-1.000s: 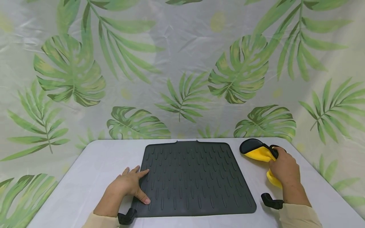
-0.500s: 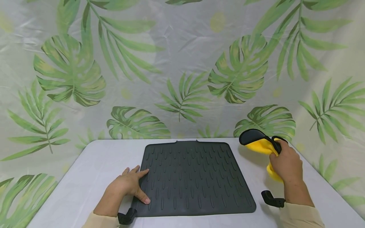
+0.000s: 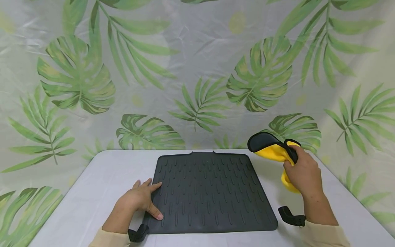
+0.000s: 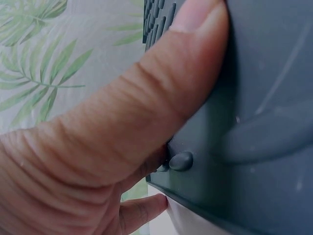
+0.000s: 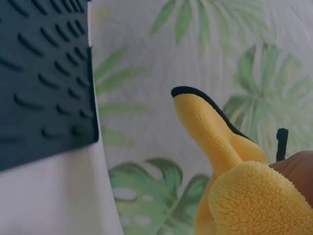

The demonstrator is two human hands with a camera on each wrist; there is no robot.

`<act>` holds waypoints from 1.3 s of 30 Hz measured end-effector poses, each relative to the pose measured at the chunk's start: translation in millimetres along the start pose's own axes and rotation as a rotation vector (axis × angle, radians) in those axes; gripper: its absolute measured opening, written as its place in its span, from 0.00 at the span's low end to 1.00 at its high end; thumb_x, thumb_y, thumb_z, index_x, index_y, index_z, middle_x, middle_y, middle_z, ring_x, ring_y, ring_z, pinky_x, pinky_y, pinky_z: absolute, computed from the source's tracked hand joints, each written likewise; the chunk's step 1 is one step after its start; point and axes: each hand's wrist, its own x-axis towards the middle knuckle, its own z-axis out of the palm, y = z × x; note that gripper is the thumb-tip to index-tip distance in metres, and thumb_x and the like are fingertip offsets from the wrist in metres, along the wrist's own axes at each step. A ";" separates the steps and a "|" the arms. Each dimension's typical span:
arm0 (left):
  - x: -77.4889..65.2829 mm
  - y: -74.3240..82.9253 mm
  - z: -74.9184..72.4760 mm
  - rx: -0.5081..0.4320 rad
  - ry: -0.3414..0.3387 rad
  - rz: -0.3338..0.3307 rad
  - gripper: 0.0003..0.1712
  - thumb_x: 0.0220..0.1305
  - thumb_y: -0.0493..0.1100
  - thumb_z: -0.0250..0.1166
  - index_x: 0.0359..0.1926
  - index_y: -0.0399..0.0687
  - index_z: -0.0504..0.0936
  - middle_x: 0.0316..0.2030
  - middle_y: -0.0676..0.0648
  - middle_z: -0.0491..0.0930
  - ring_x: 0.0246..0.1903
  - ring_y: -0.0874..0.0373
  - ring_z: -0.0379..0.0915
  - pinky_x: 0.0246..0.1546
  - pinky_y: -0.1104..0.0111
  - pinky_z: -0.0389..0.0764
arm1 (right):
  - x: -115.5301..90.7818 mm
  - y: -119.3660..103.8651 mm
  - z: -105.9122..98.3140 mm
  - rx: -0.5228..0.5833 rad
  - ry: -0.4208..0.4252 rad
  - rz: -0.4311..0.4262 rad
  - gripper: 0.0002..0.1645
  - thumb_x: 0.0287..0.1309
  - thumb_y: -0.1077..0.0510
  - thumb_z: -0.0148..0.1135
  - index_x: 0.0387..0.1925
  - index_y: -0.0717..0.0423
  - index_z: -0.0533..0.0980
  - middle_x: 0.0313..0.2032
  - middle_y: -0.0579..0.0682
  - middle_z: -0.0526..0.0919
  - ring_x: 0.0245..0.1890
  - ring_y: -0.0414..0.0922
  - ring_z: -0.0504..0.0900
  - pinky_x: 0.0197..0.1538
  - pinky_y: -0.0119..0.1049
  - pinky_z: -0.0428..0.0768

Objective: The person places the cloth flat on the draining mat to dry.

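Observation:
A dark grey ribbed rubber mat lies flat on the white table, with a small tab at its far edge. My left hand, its fingers spread, rests on the mat's left edge. In the left wrist view the thumb lies over the mat's top face. To the right of the mat, my right hand grips a bunched cleaning cloth above the table. Its plush side is yellow, the other side dark, with a black border. One folded end sticks out to the left; the right wrist view shows the fluffy yellow cloth close up.
The white tabletop reaches past the mat on both sides, with rounded far corners. Behind it hangs a curtain printed with green leaves. A black camera mount sits at the right wrist, another mount at the left.
My right hand has lifted the cloth off the table, then brought it slightly left toward the mat. The left hand and the mat have stayed in place.

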 end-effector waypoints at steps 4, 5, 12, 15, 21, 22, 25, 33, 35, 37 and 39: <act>0.0 -0.3 0.2 -0.001 0.004 0.002 0.73 0.25 0.65 0.87 0.77 0.55 0.66 0.79 0.34 0.54 0.77 0.22 0.41 0.65 0.27 0.62 | -5.2 -17.7 6.3 0.020 -0.009 -0.045 0.34 0.63 0.60 0.59 0.71 0.62 0.67 0.58 0.75 0.77 0.51 0.73 0.79 0.45 0.68 0.79; -0.1 -0.3 0.2 0.000 0.005 0.003 0.73 0.25 0.64 0.87 0.77 0.55 0.66 0.79 0.34 0.54 0.76 0.22 0.41 0.65 0.27 0.62 | -6.5 -21.5 8.0 0.024 -0.009 -0.058 0.34 0.64 0.60 0.59 0.71 0.62 0.67 0.58 0.75 0.77 0.51 0.73 0.79 0.46 0.69 0.79; -0.4 0.3 -0.4 0.003 0.005 0.003 0.73 0.25 0.64 0.87 0.77 0.55 0.66 0.78 0.34 0.55 0.76 0.22 0.42 0.65 0.27 0.63 | -14.2 -42.3 13.5 0.057 0.003 -0.114 0.34 0.63 0.62 0.61 0.70 0.62 0.68 0.60 0.73 0.76 0.54 0.73 0.79 0.50 0.70 0.80; -0.7 0.5 -0.8 0.004 0.004 0.004 0.72 0.26 0.64 0.87 0.77 0.55 0.66 0.78 0.34 0.55 0.76 0.22 0.42 0.65 0.27 0.63 | -16.5 -47.7 14.2 0.073 0.001 -0.128 0.34 0.63 0.62 0.62 0.70 0.62 0.68 0.62 0.72 0.76 0.56 0.72 0.78 0.51 0.69 0.80; -1.0 0.5 -0.9 0.005 0.004 0.005 0.73 0.26 0.64 0.87 0.77 0.55 0.66 0.78 0.34 0.55 0.76 0.22 0.42 0.65 0.27 0.63 | -21.1 -56.7 17.4 0.098 -0.015 -0.157 0.34 0.64 0.62 0.62 0.71 0.60 0.68 0.62 0.71 0.76 0.56 0.71 0.79 0.51 0.68 0.80; -1.1 0.4 -0.8 0.006 0.004 0.006 0.72 0.26 0.64 0.88 0.77 0.54 0.66 0.78 0.34 0.55 0.76 0.22 0.42 0.65 0.27 0.63 | -22.0 -58.7 18.2 0.101 -0.021 -0.162 0.34 0.64 0.62 0.62 0.71 0.60 0.68 0.63 0.71 0.76 0.56 0.71 0.79 0.52 0.68 0.80; -1.2 0.2 -0.9 0.006 0.003 0.008 0.72 0.26 0.64 0.88 0.77 0.54 0.66 0.78 0.33 0.55 0.76 0.22 0.42 0.65 0.27 0.63 | -25.0 -65.1 21.8 0.103 -0.048 -0.182 0.35 0.65 0.62 0.63 0.72 0.59 0.67 0.63 0.70 0.75 0.57 0.70 0.79 0.54 0.68 0.80; -0.8 -0.2 -0.8 0.001 0.005 0.014 0.72 0.25 0.64 0.88 0.76 0.54 0.66 0.78 0.33 0.55 0.76 0.22 0.43 0.65 0.27 0.62 | -35.3 -80.9 39.4 0.099 -0.099 -0.260 0.35 0.64 0.61 0.65 0.72 0.56 0.68 0.63 0.66 0.77 0.57 0.64 0.81 0.56 0.64 0.81; -0.9 0.0 -0.8 0.000 0.007 0.013 0.72 0.25 0.64 0.88 0.76 0.54 0.66 0.78 0.33 0.56 0.76 0.22 0.43 0.65 0.27 0.62 | -38.2 -84.1 44.5 0.093 -0.098 -0.287 0.35 0.64 0.62 0.66 0.71 0.55 0.69 0.62 0.64 0.77 0.56 0.63 0.82 0.55 0.62 0.82; -1.1 0.3 -0.7 -0.002 0.009 0.013 0.72 0.25 0.64 0.88 0.76 0.54 0.66 0.78 0.33 0.56 0.76 0.22 0.43 0.65 0.27 0.62 | -41.0 -87.5 49.0 0.093 -0.095 -0.312 0.35 0.63 0.62 0.68 0.70 0.54 0.70 0.62 0.63 0.78 0.55 0.61 0.83 0.55 0.60 0.83; -1.6 0.6 -0.7 -0.002 0.011 0.013 0.72 0.25 0.64 0.88 0.76 0.54 0.66 0.78 0.32 0.56 0.76 0.22 0.43 0.66 0.27 0.62 | -44.0 -90.9 53.2 0.094 -0.095 -0.335 0.35 0.62 0.63 0.69 0.69 0.54 0.70 0.61 0.61 0.79 0.55 0.60 0.84 0.55 0.59 0.84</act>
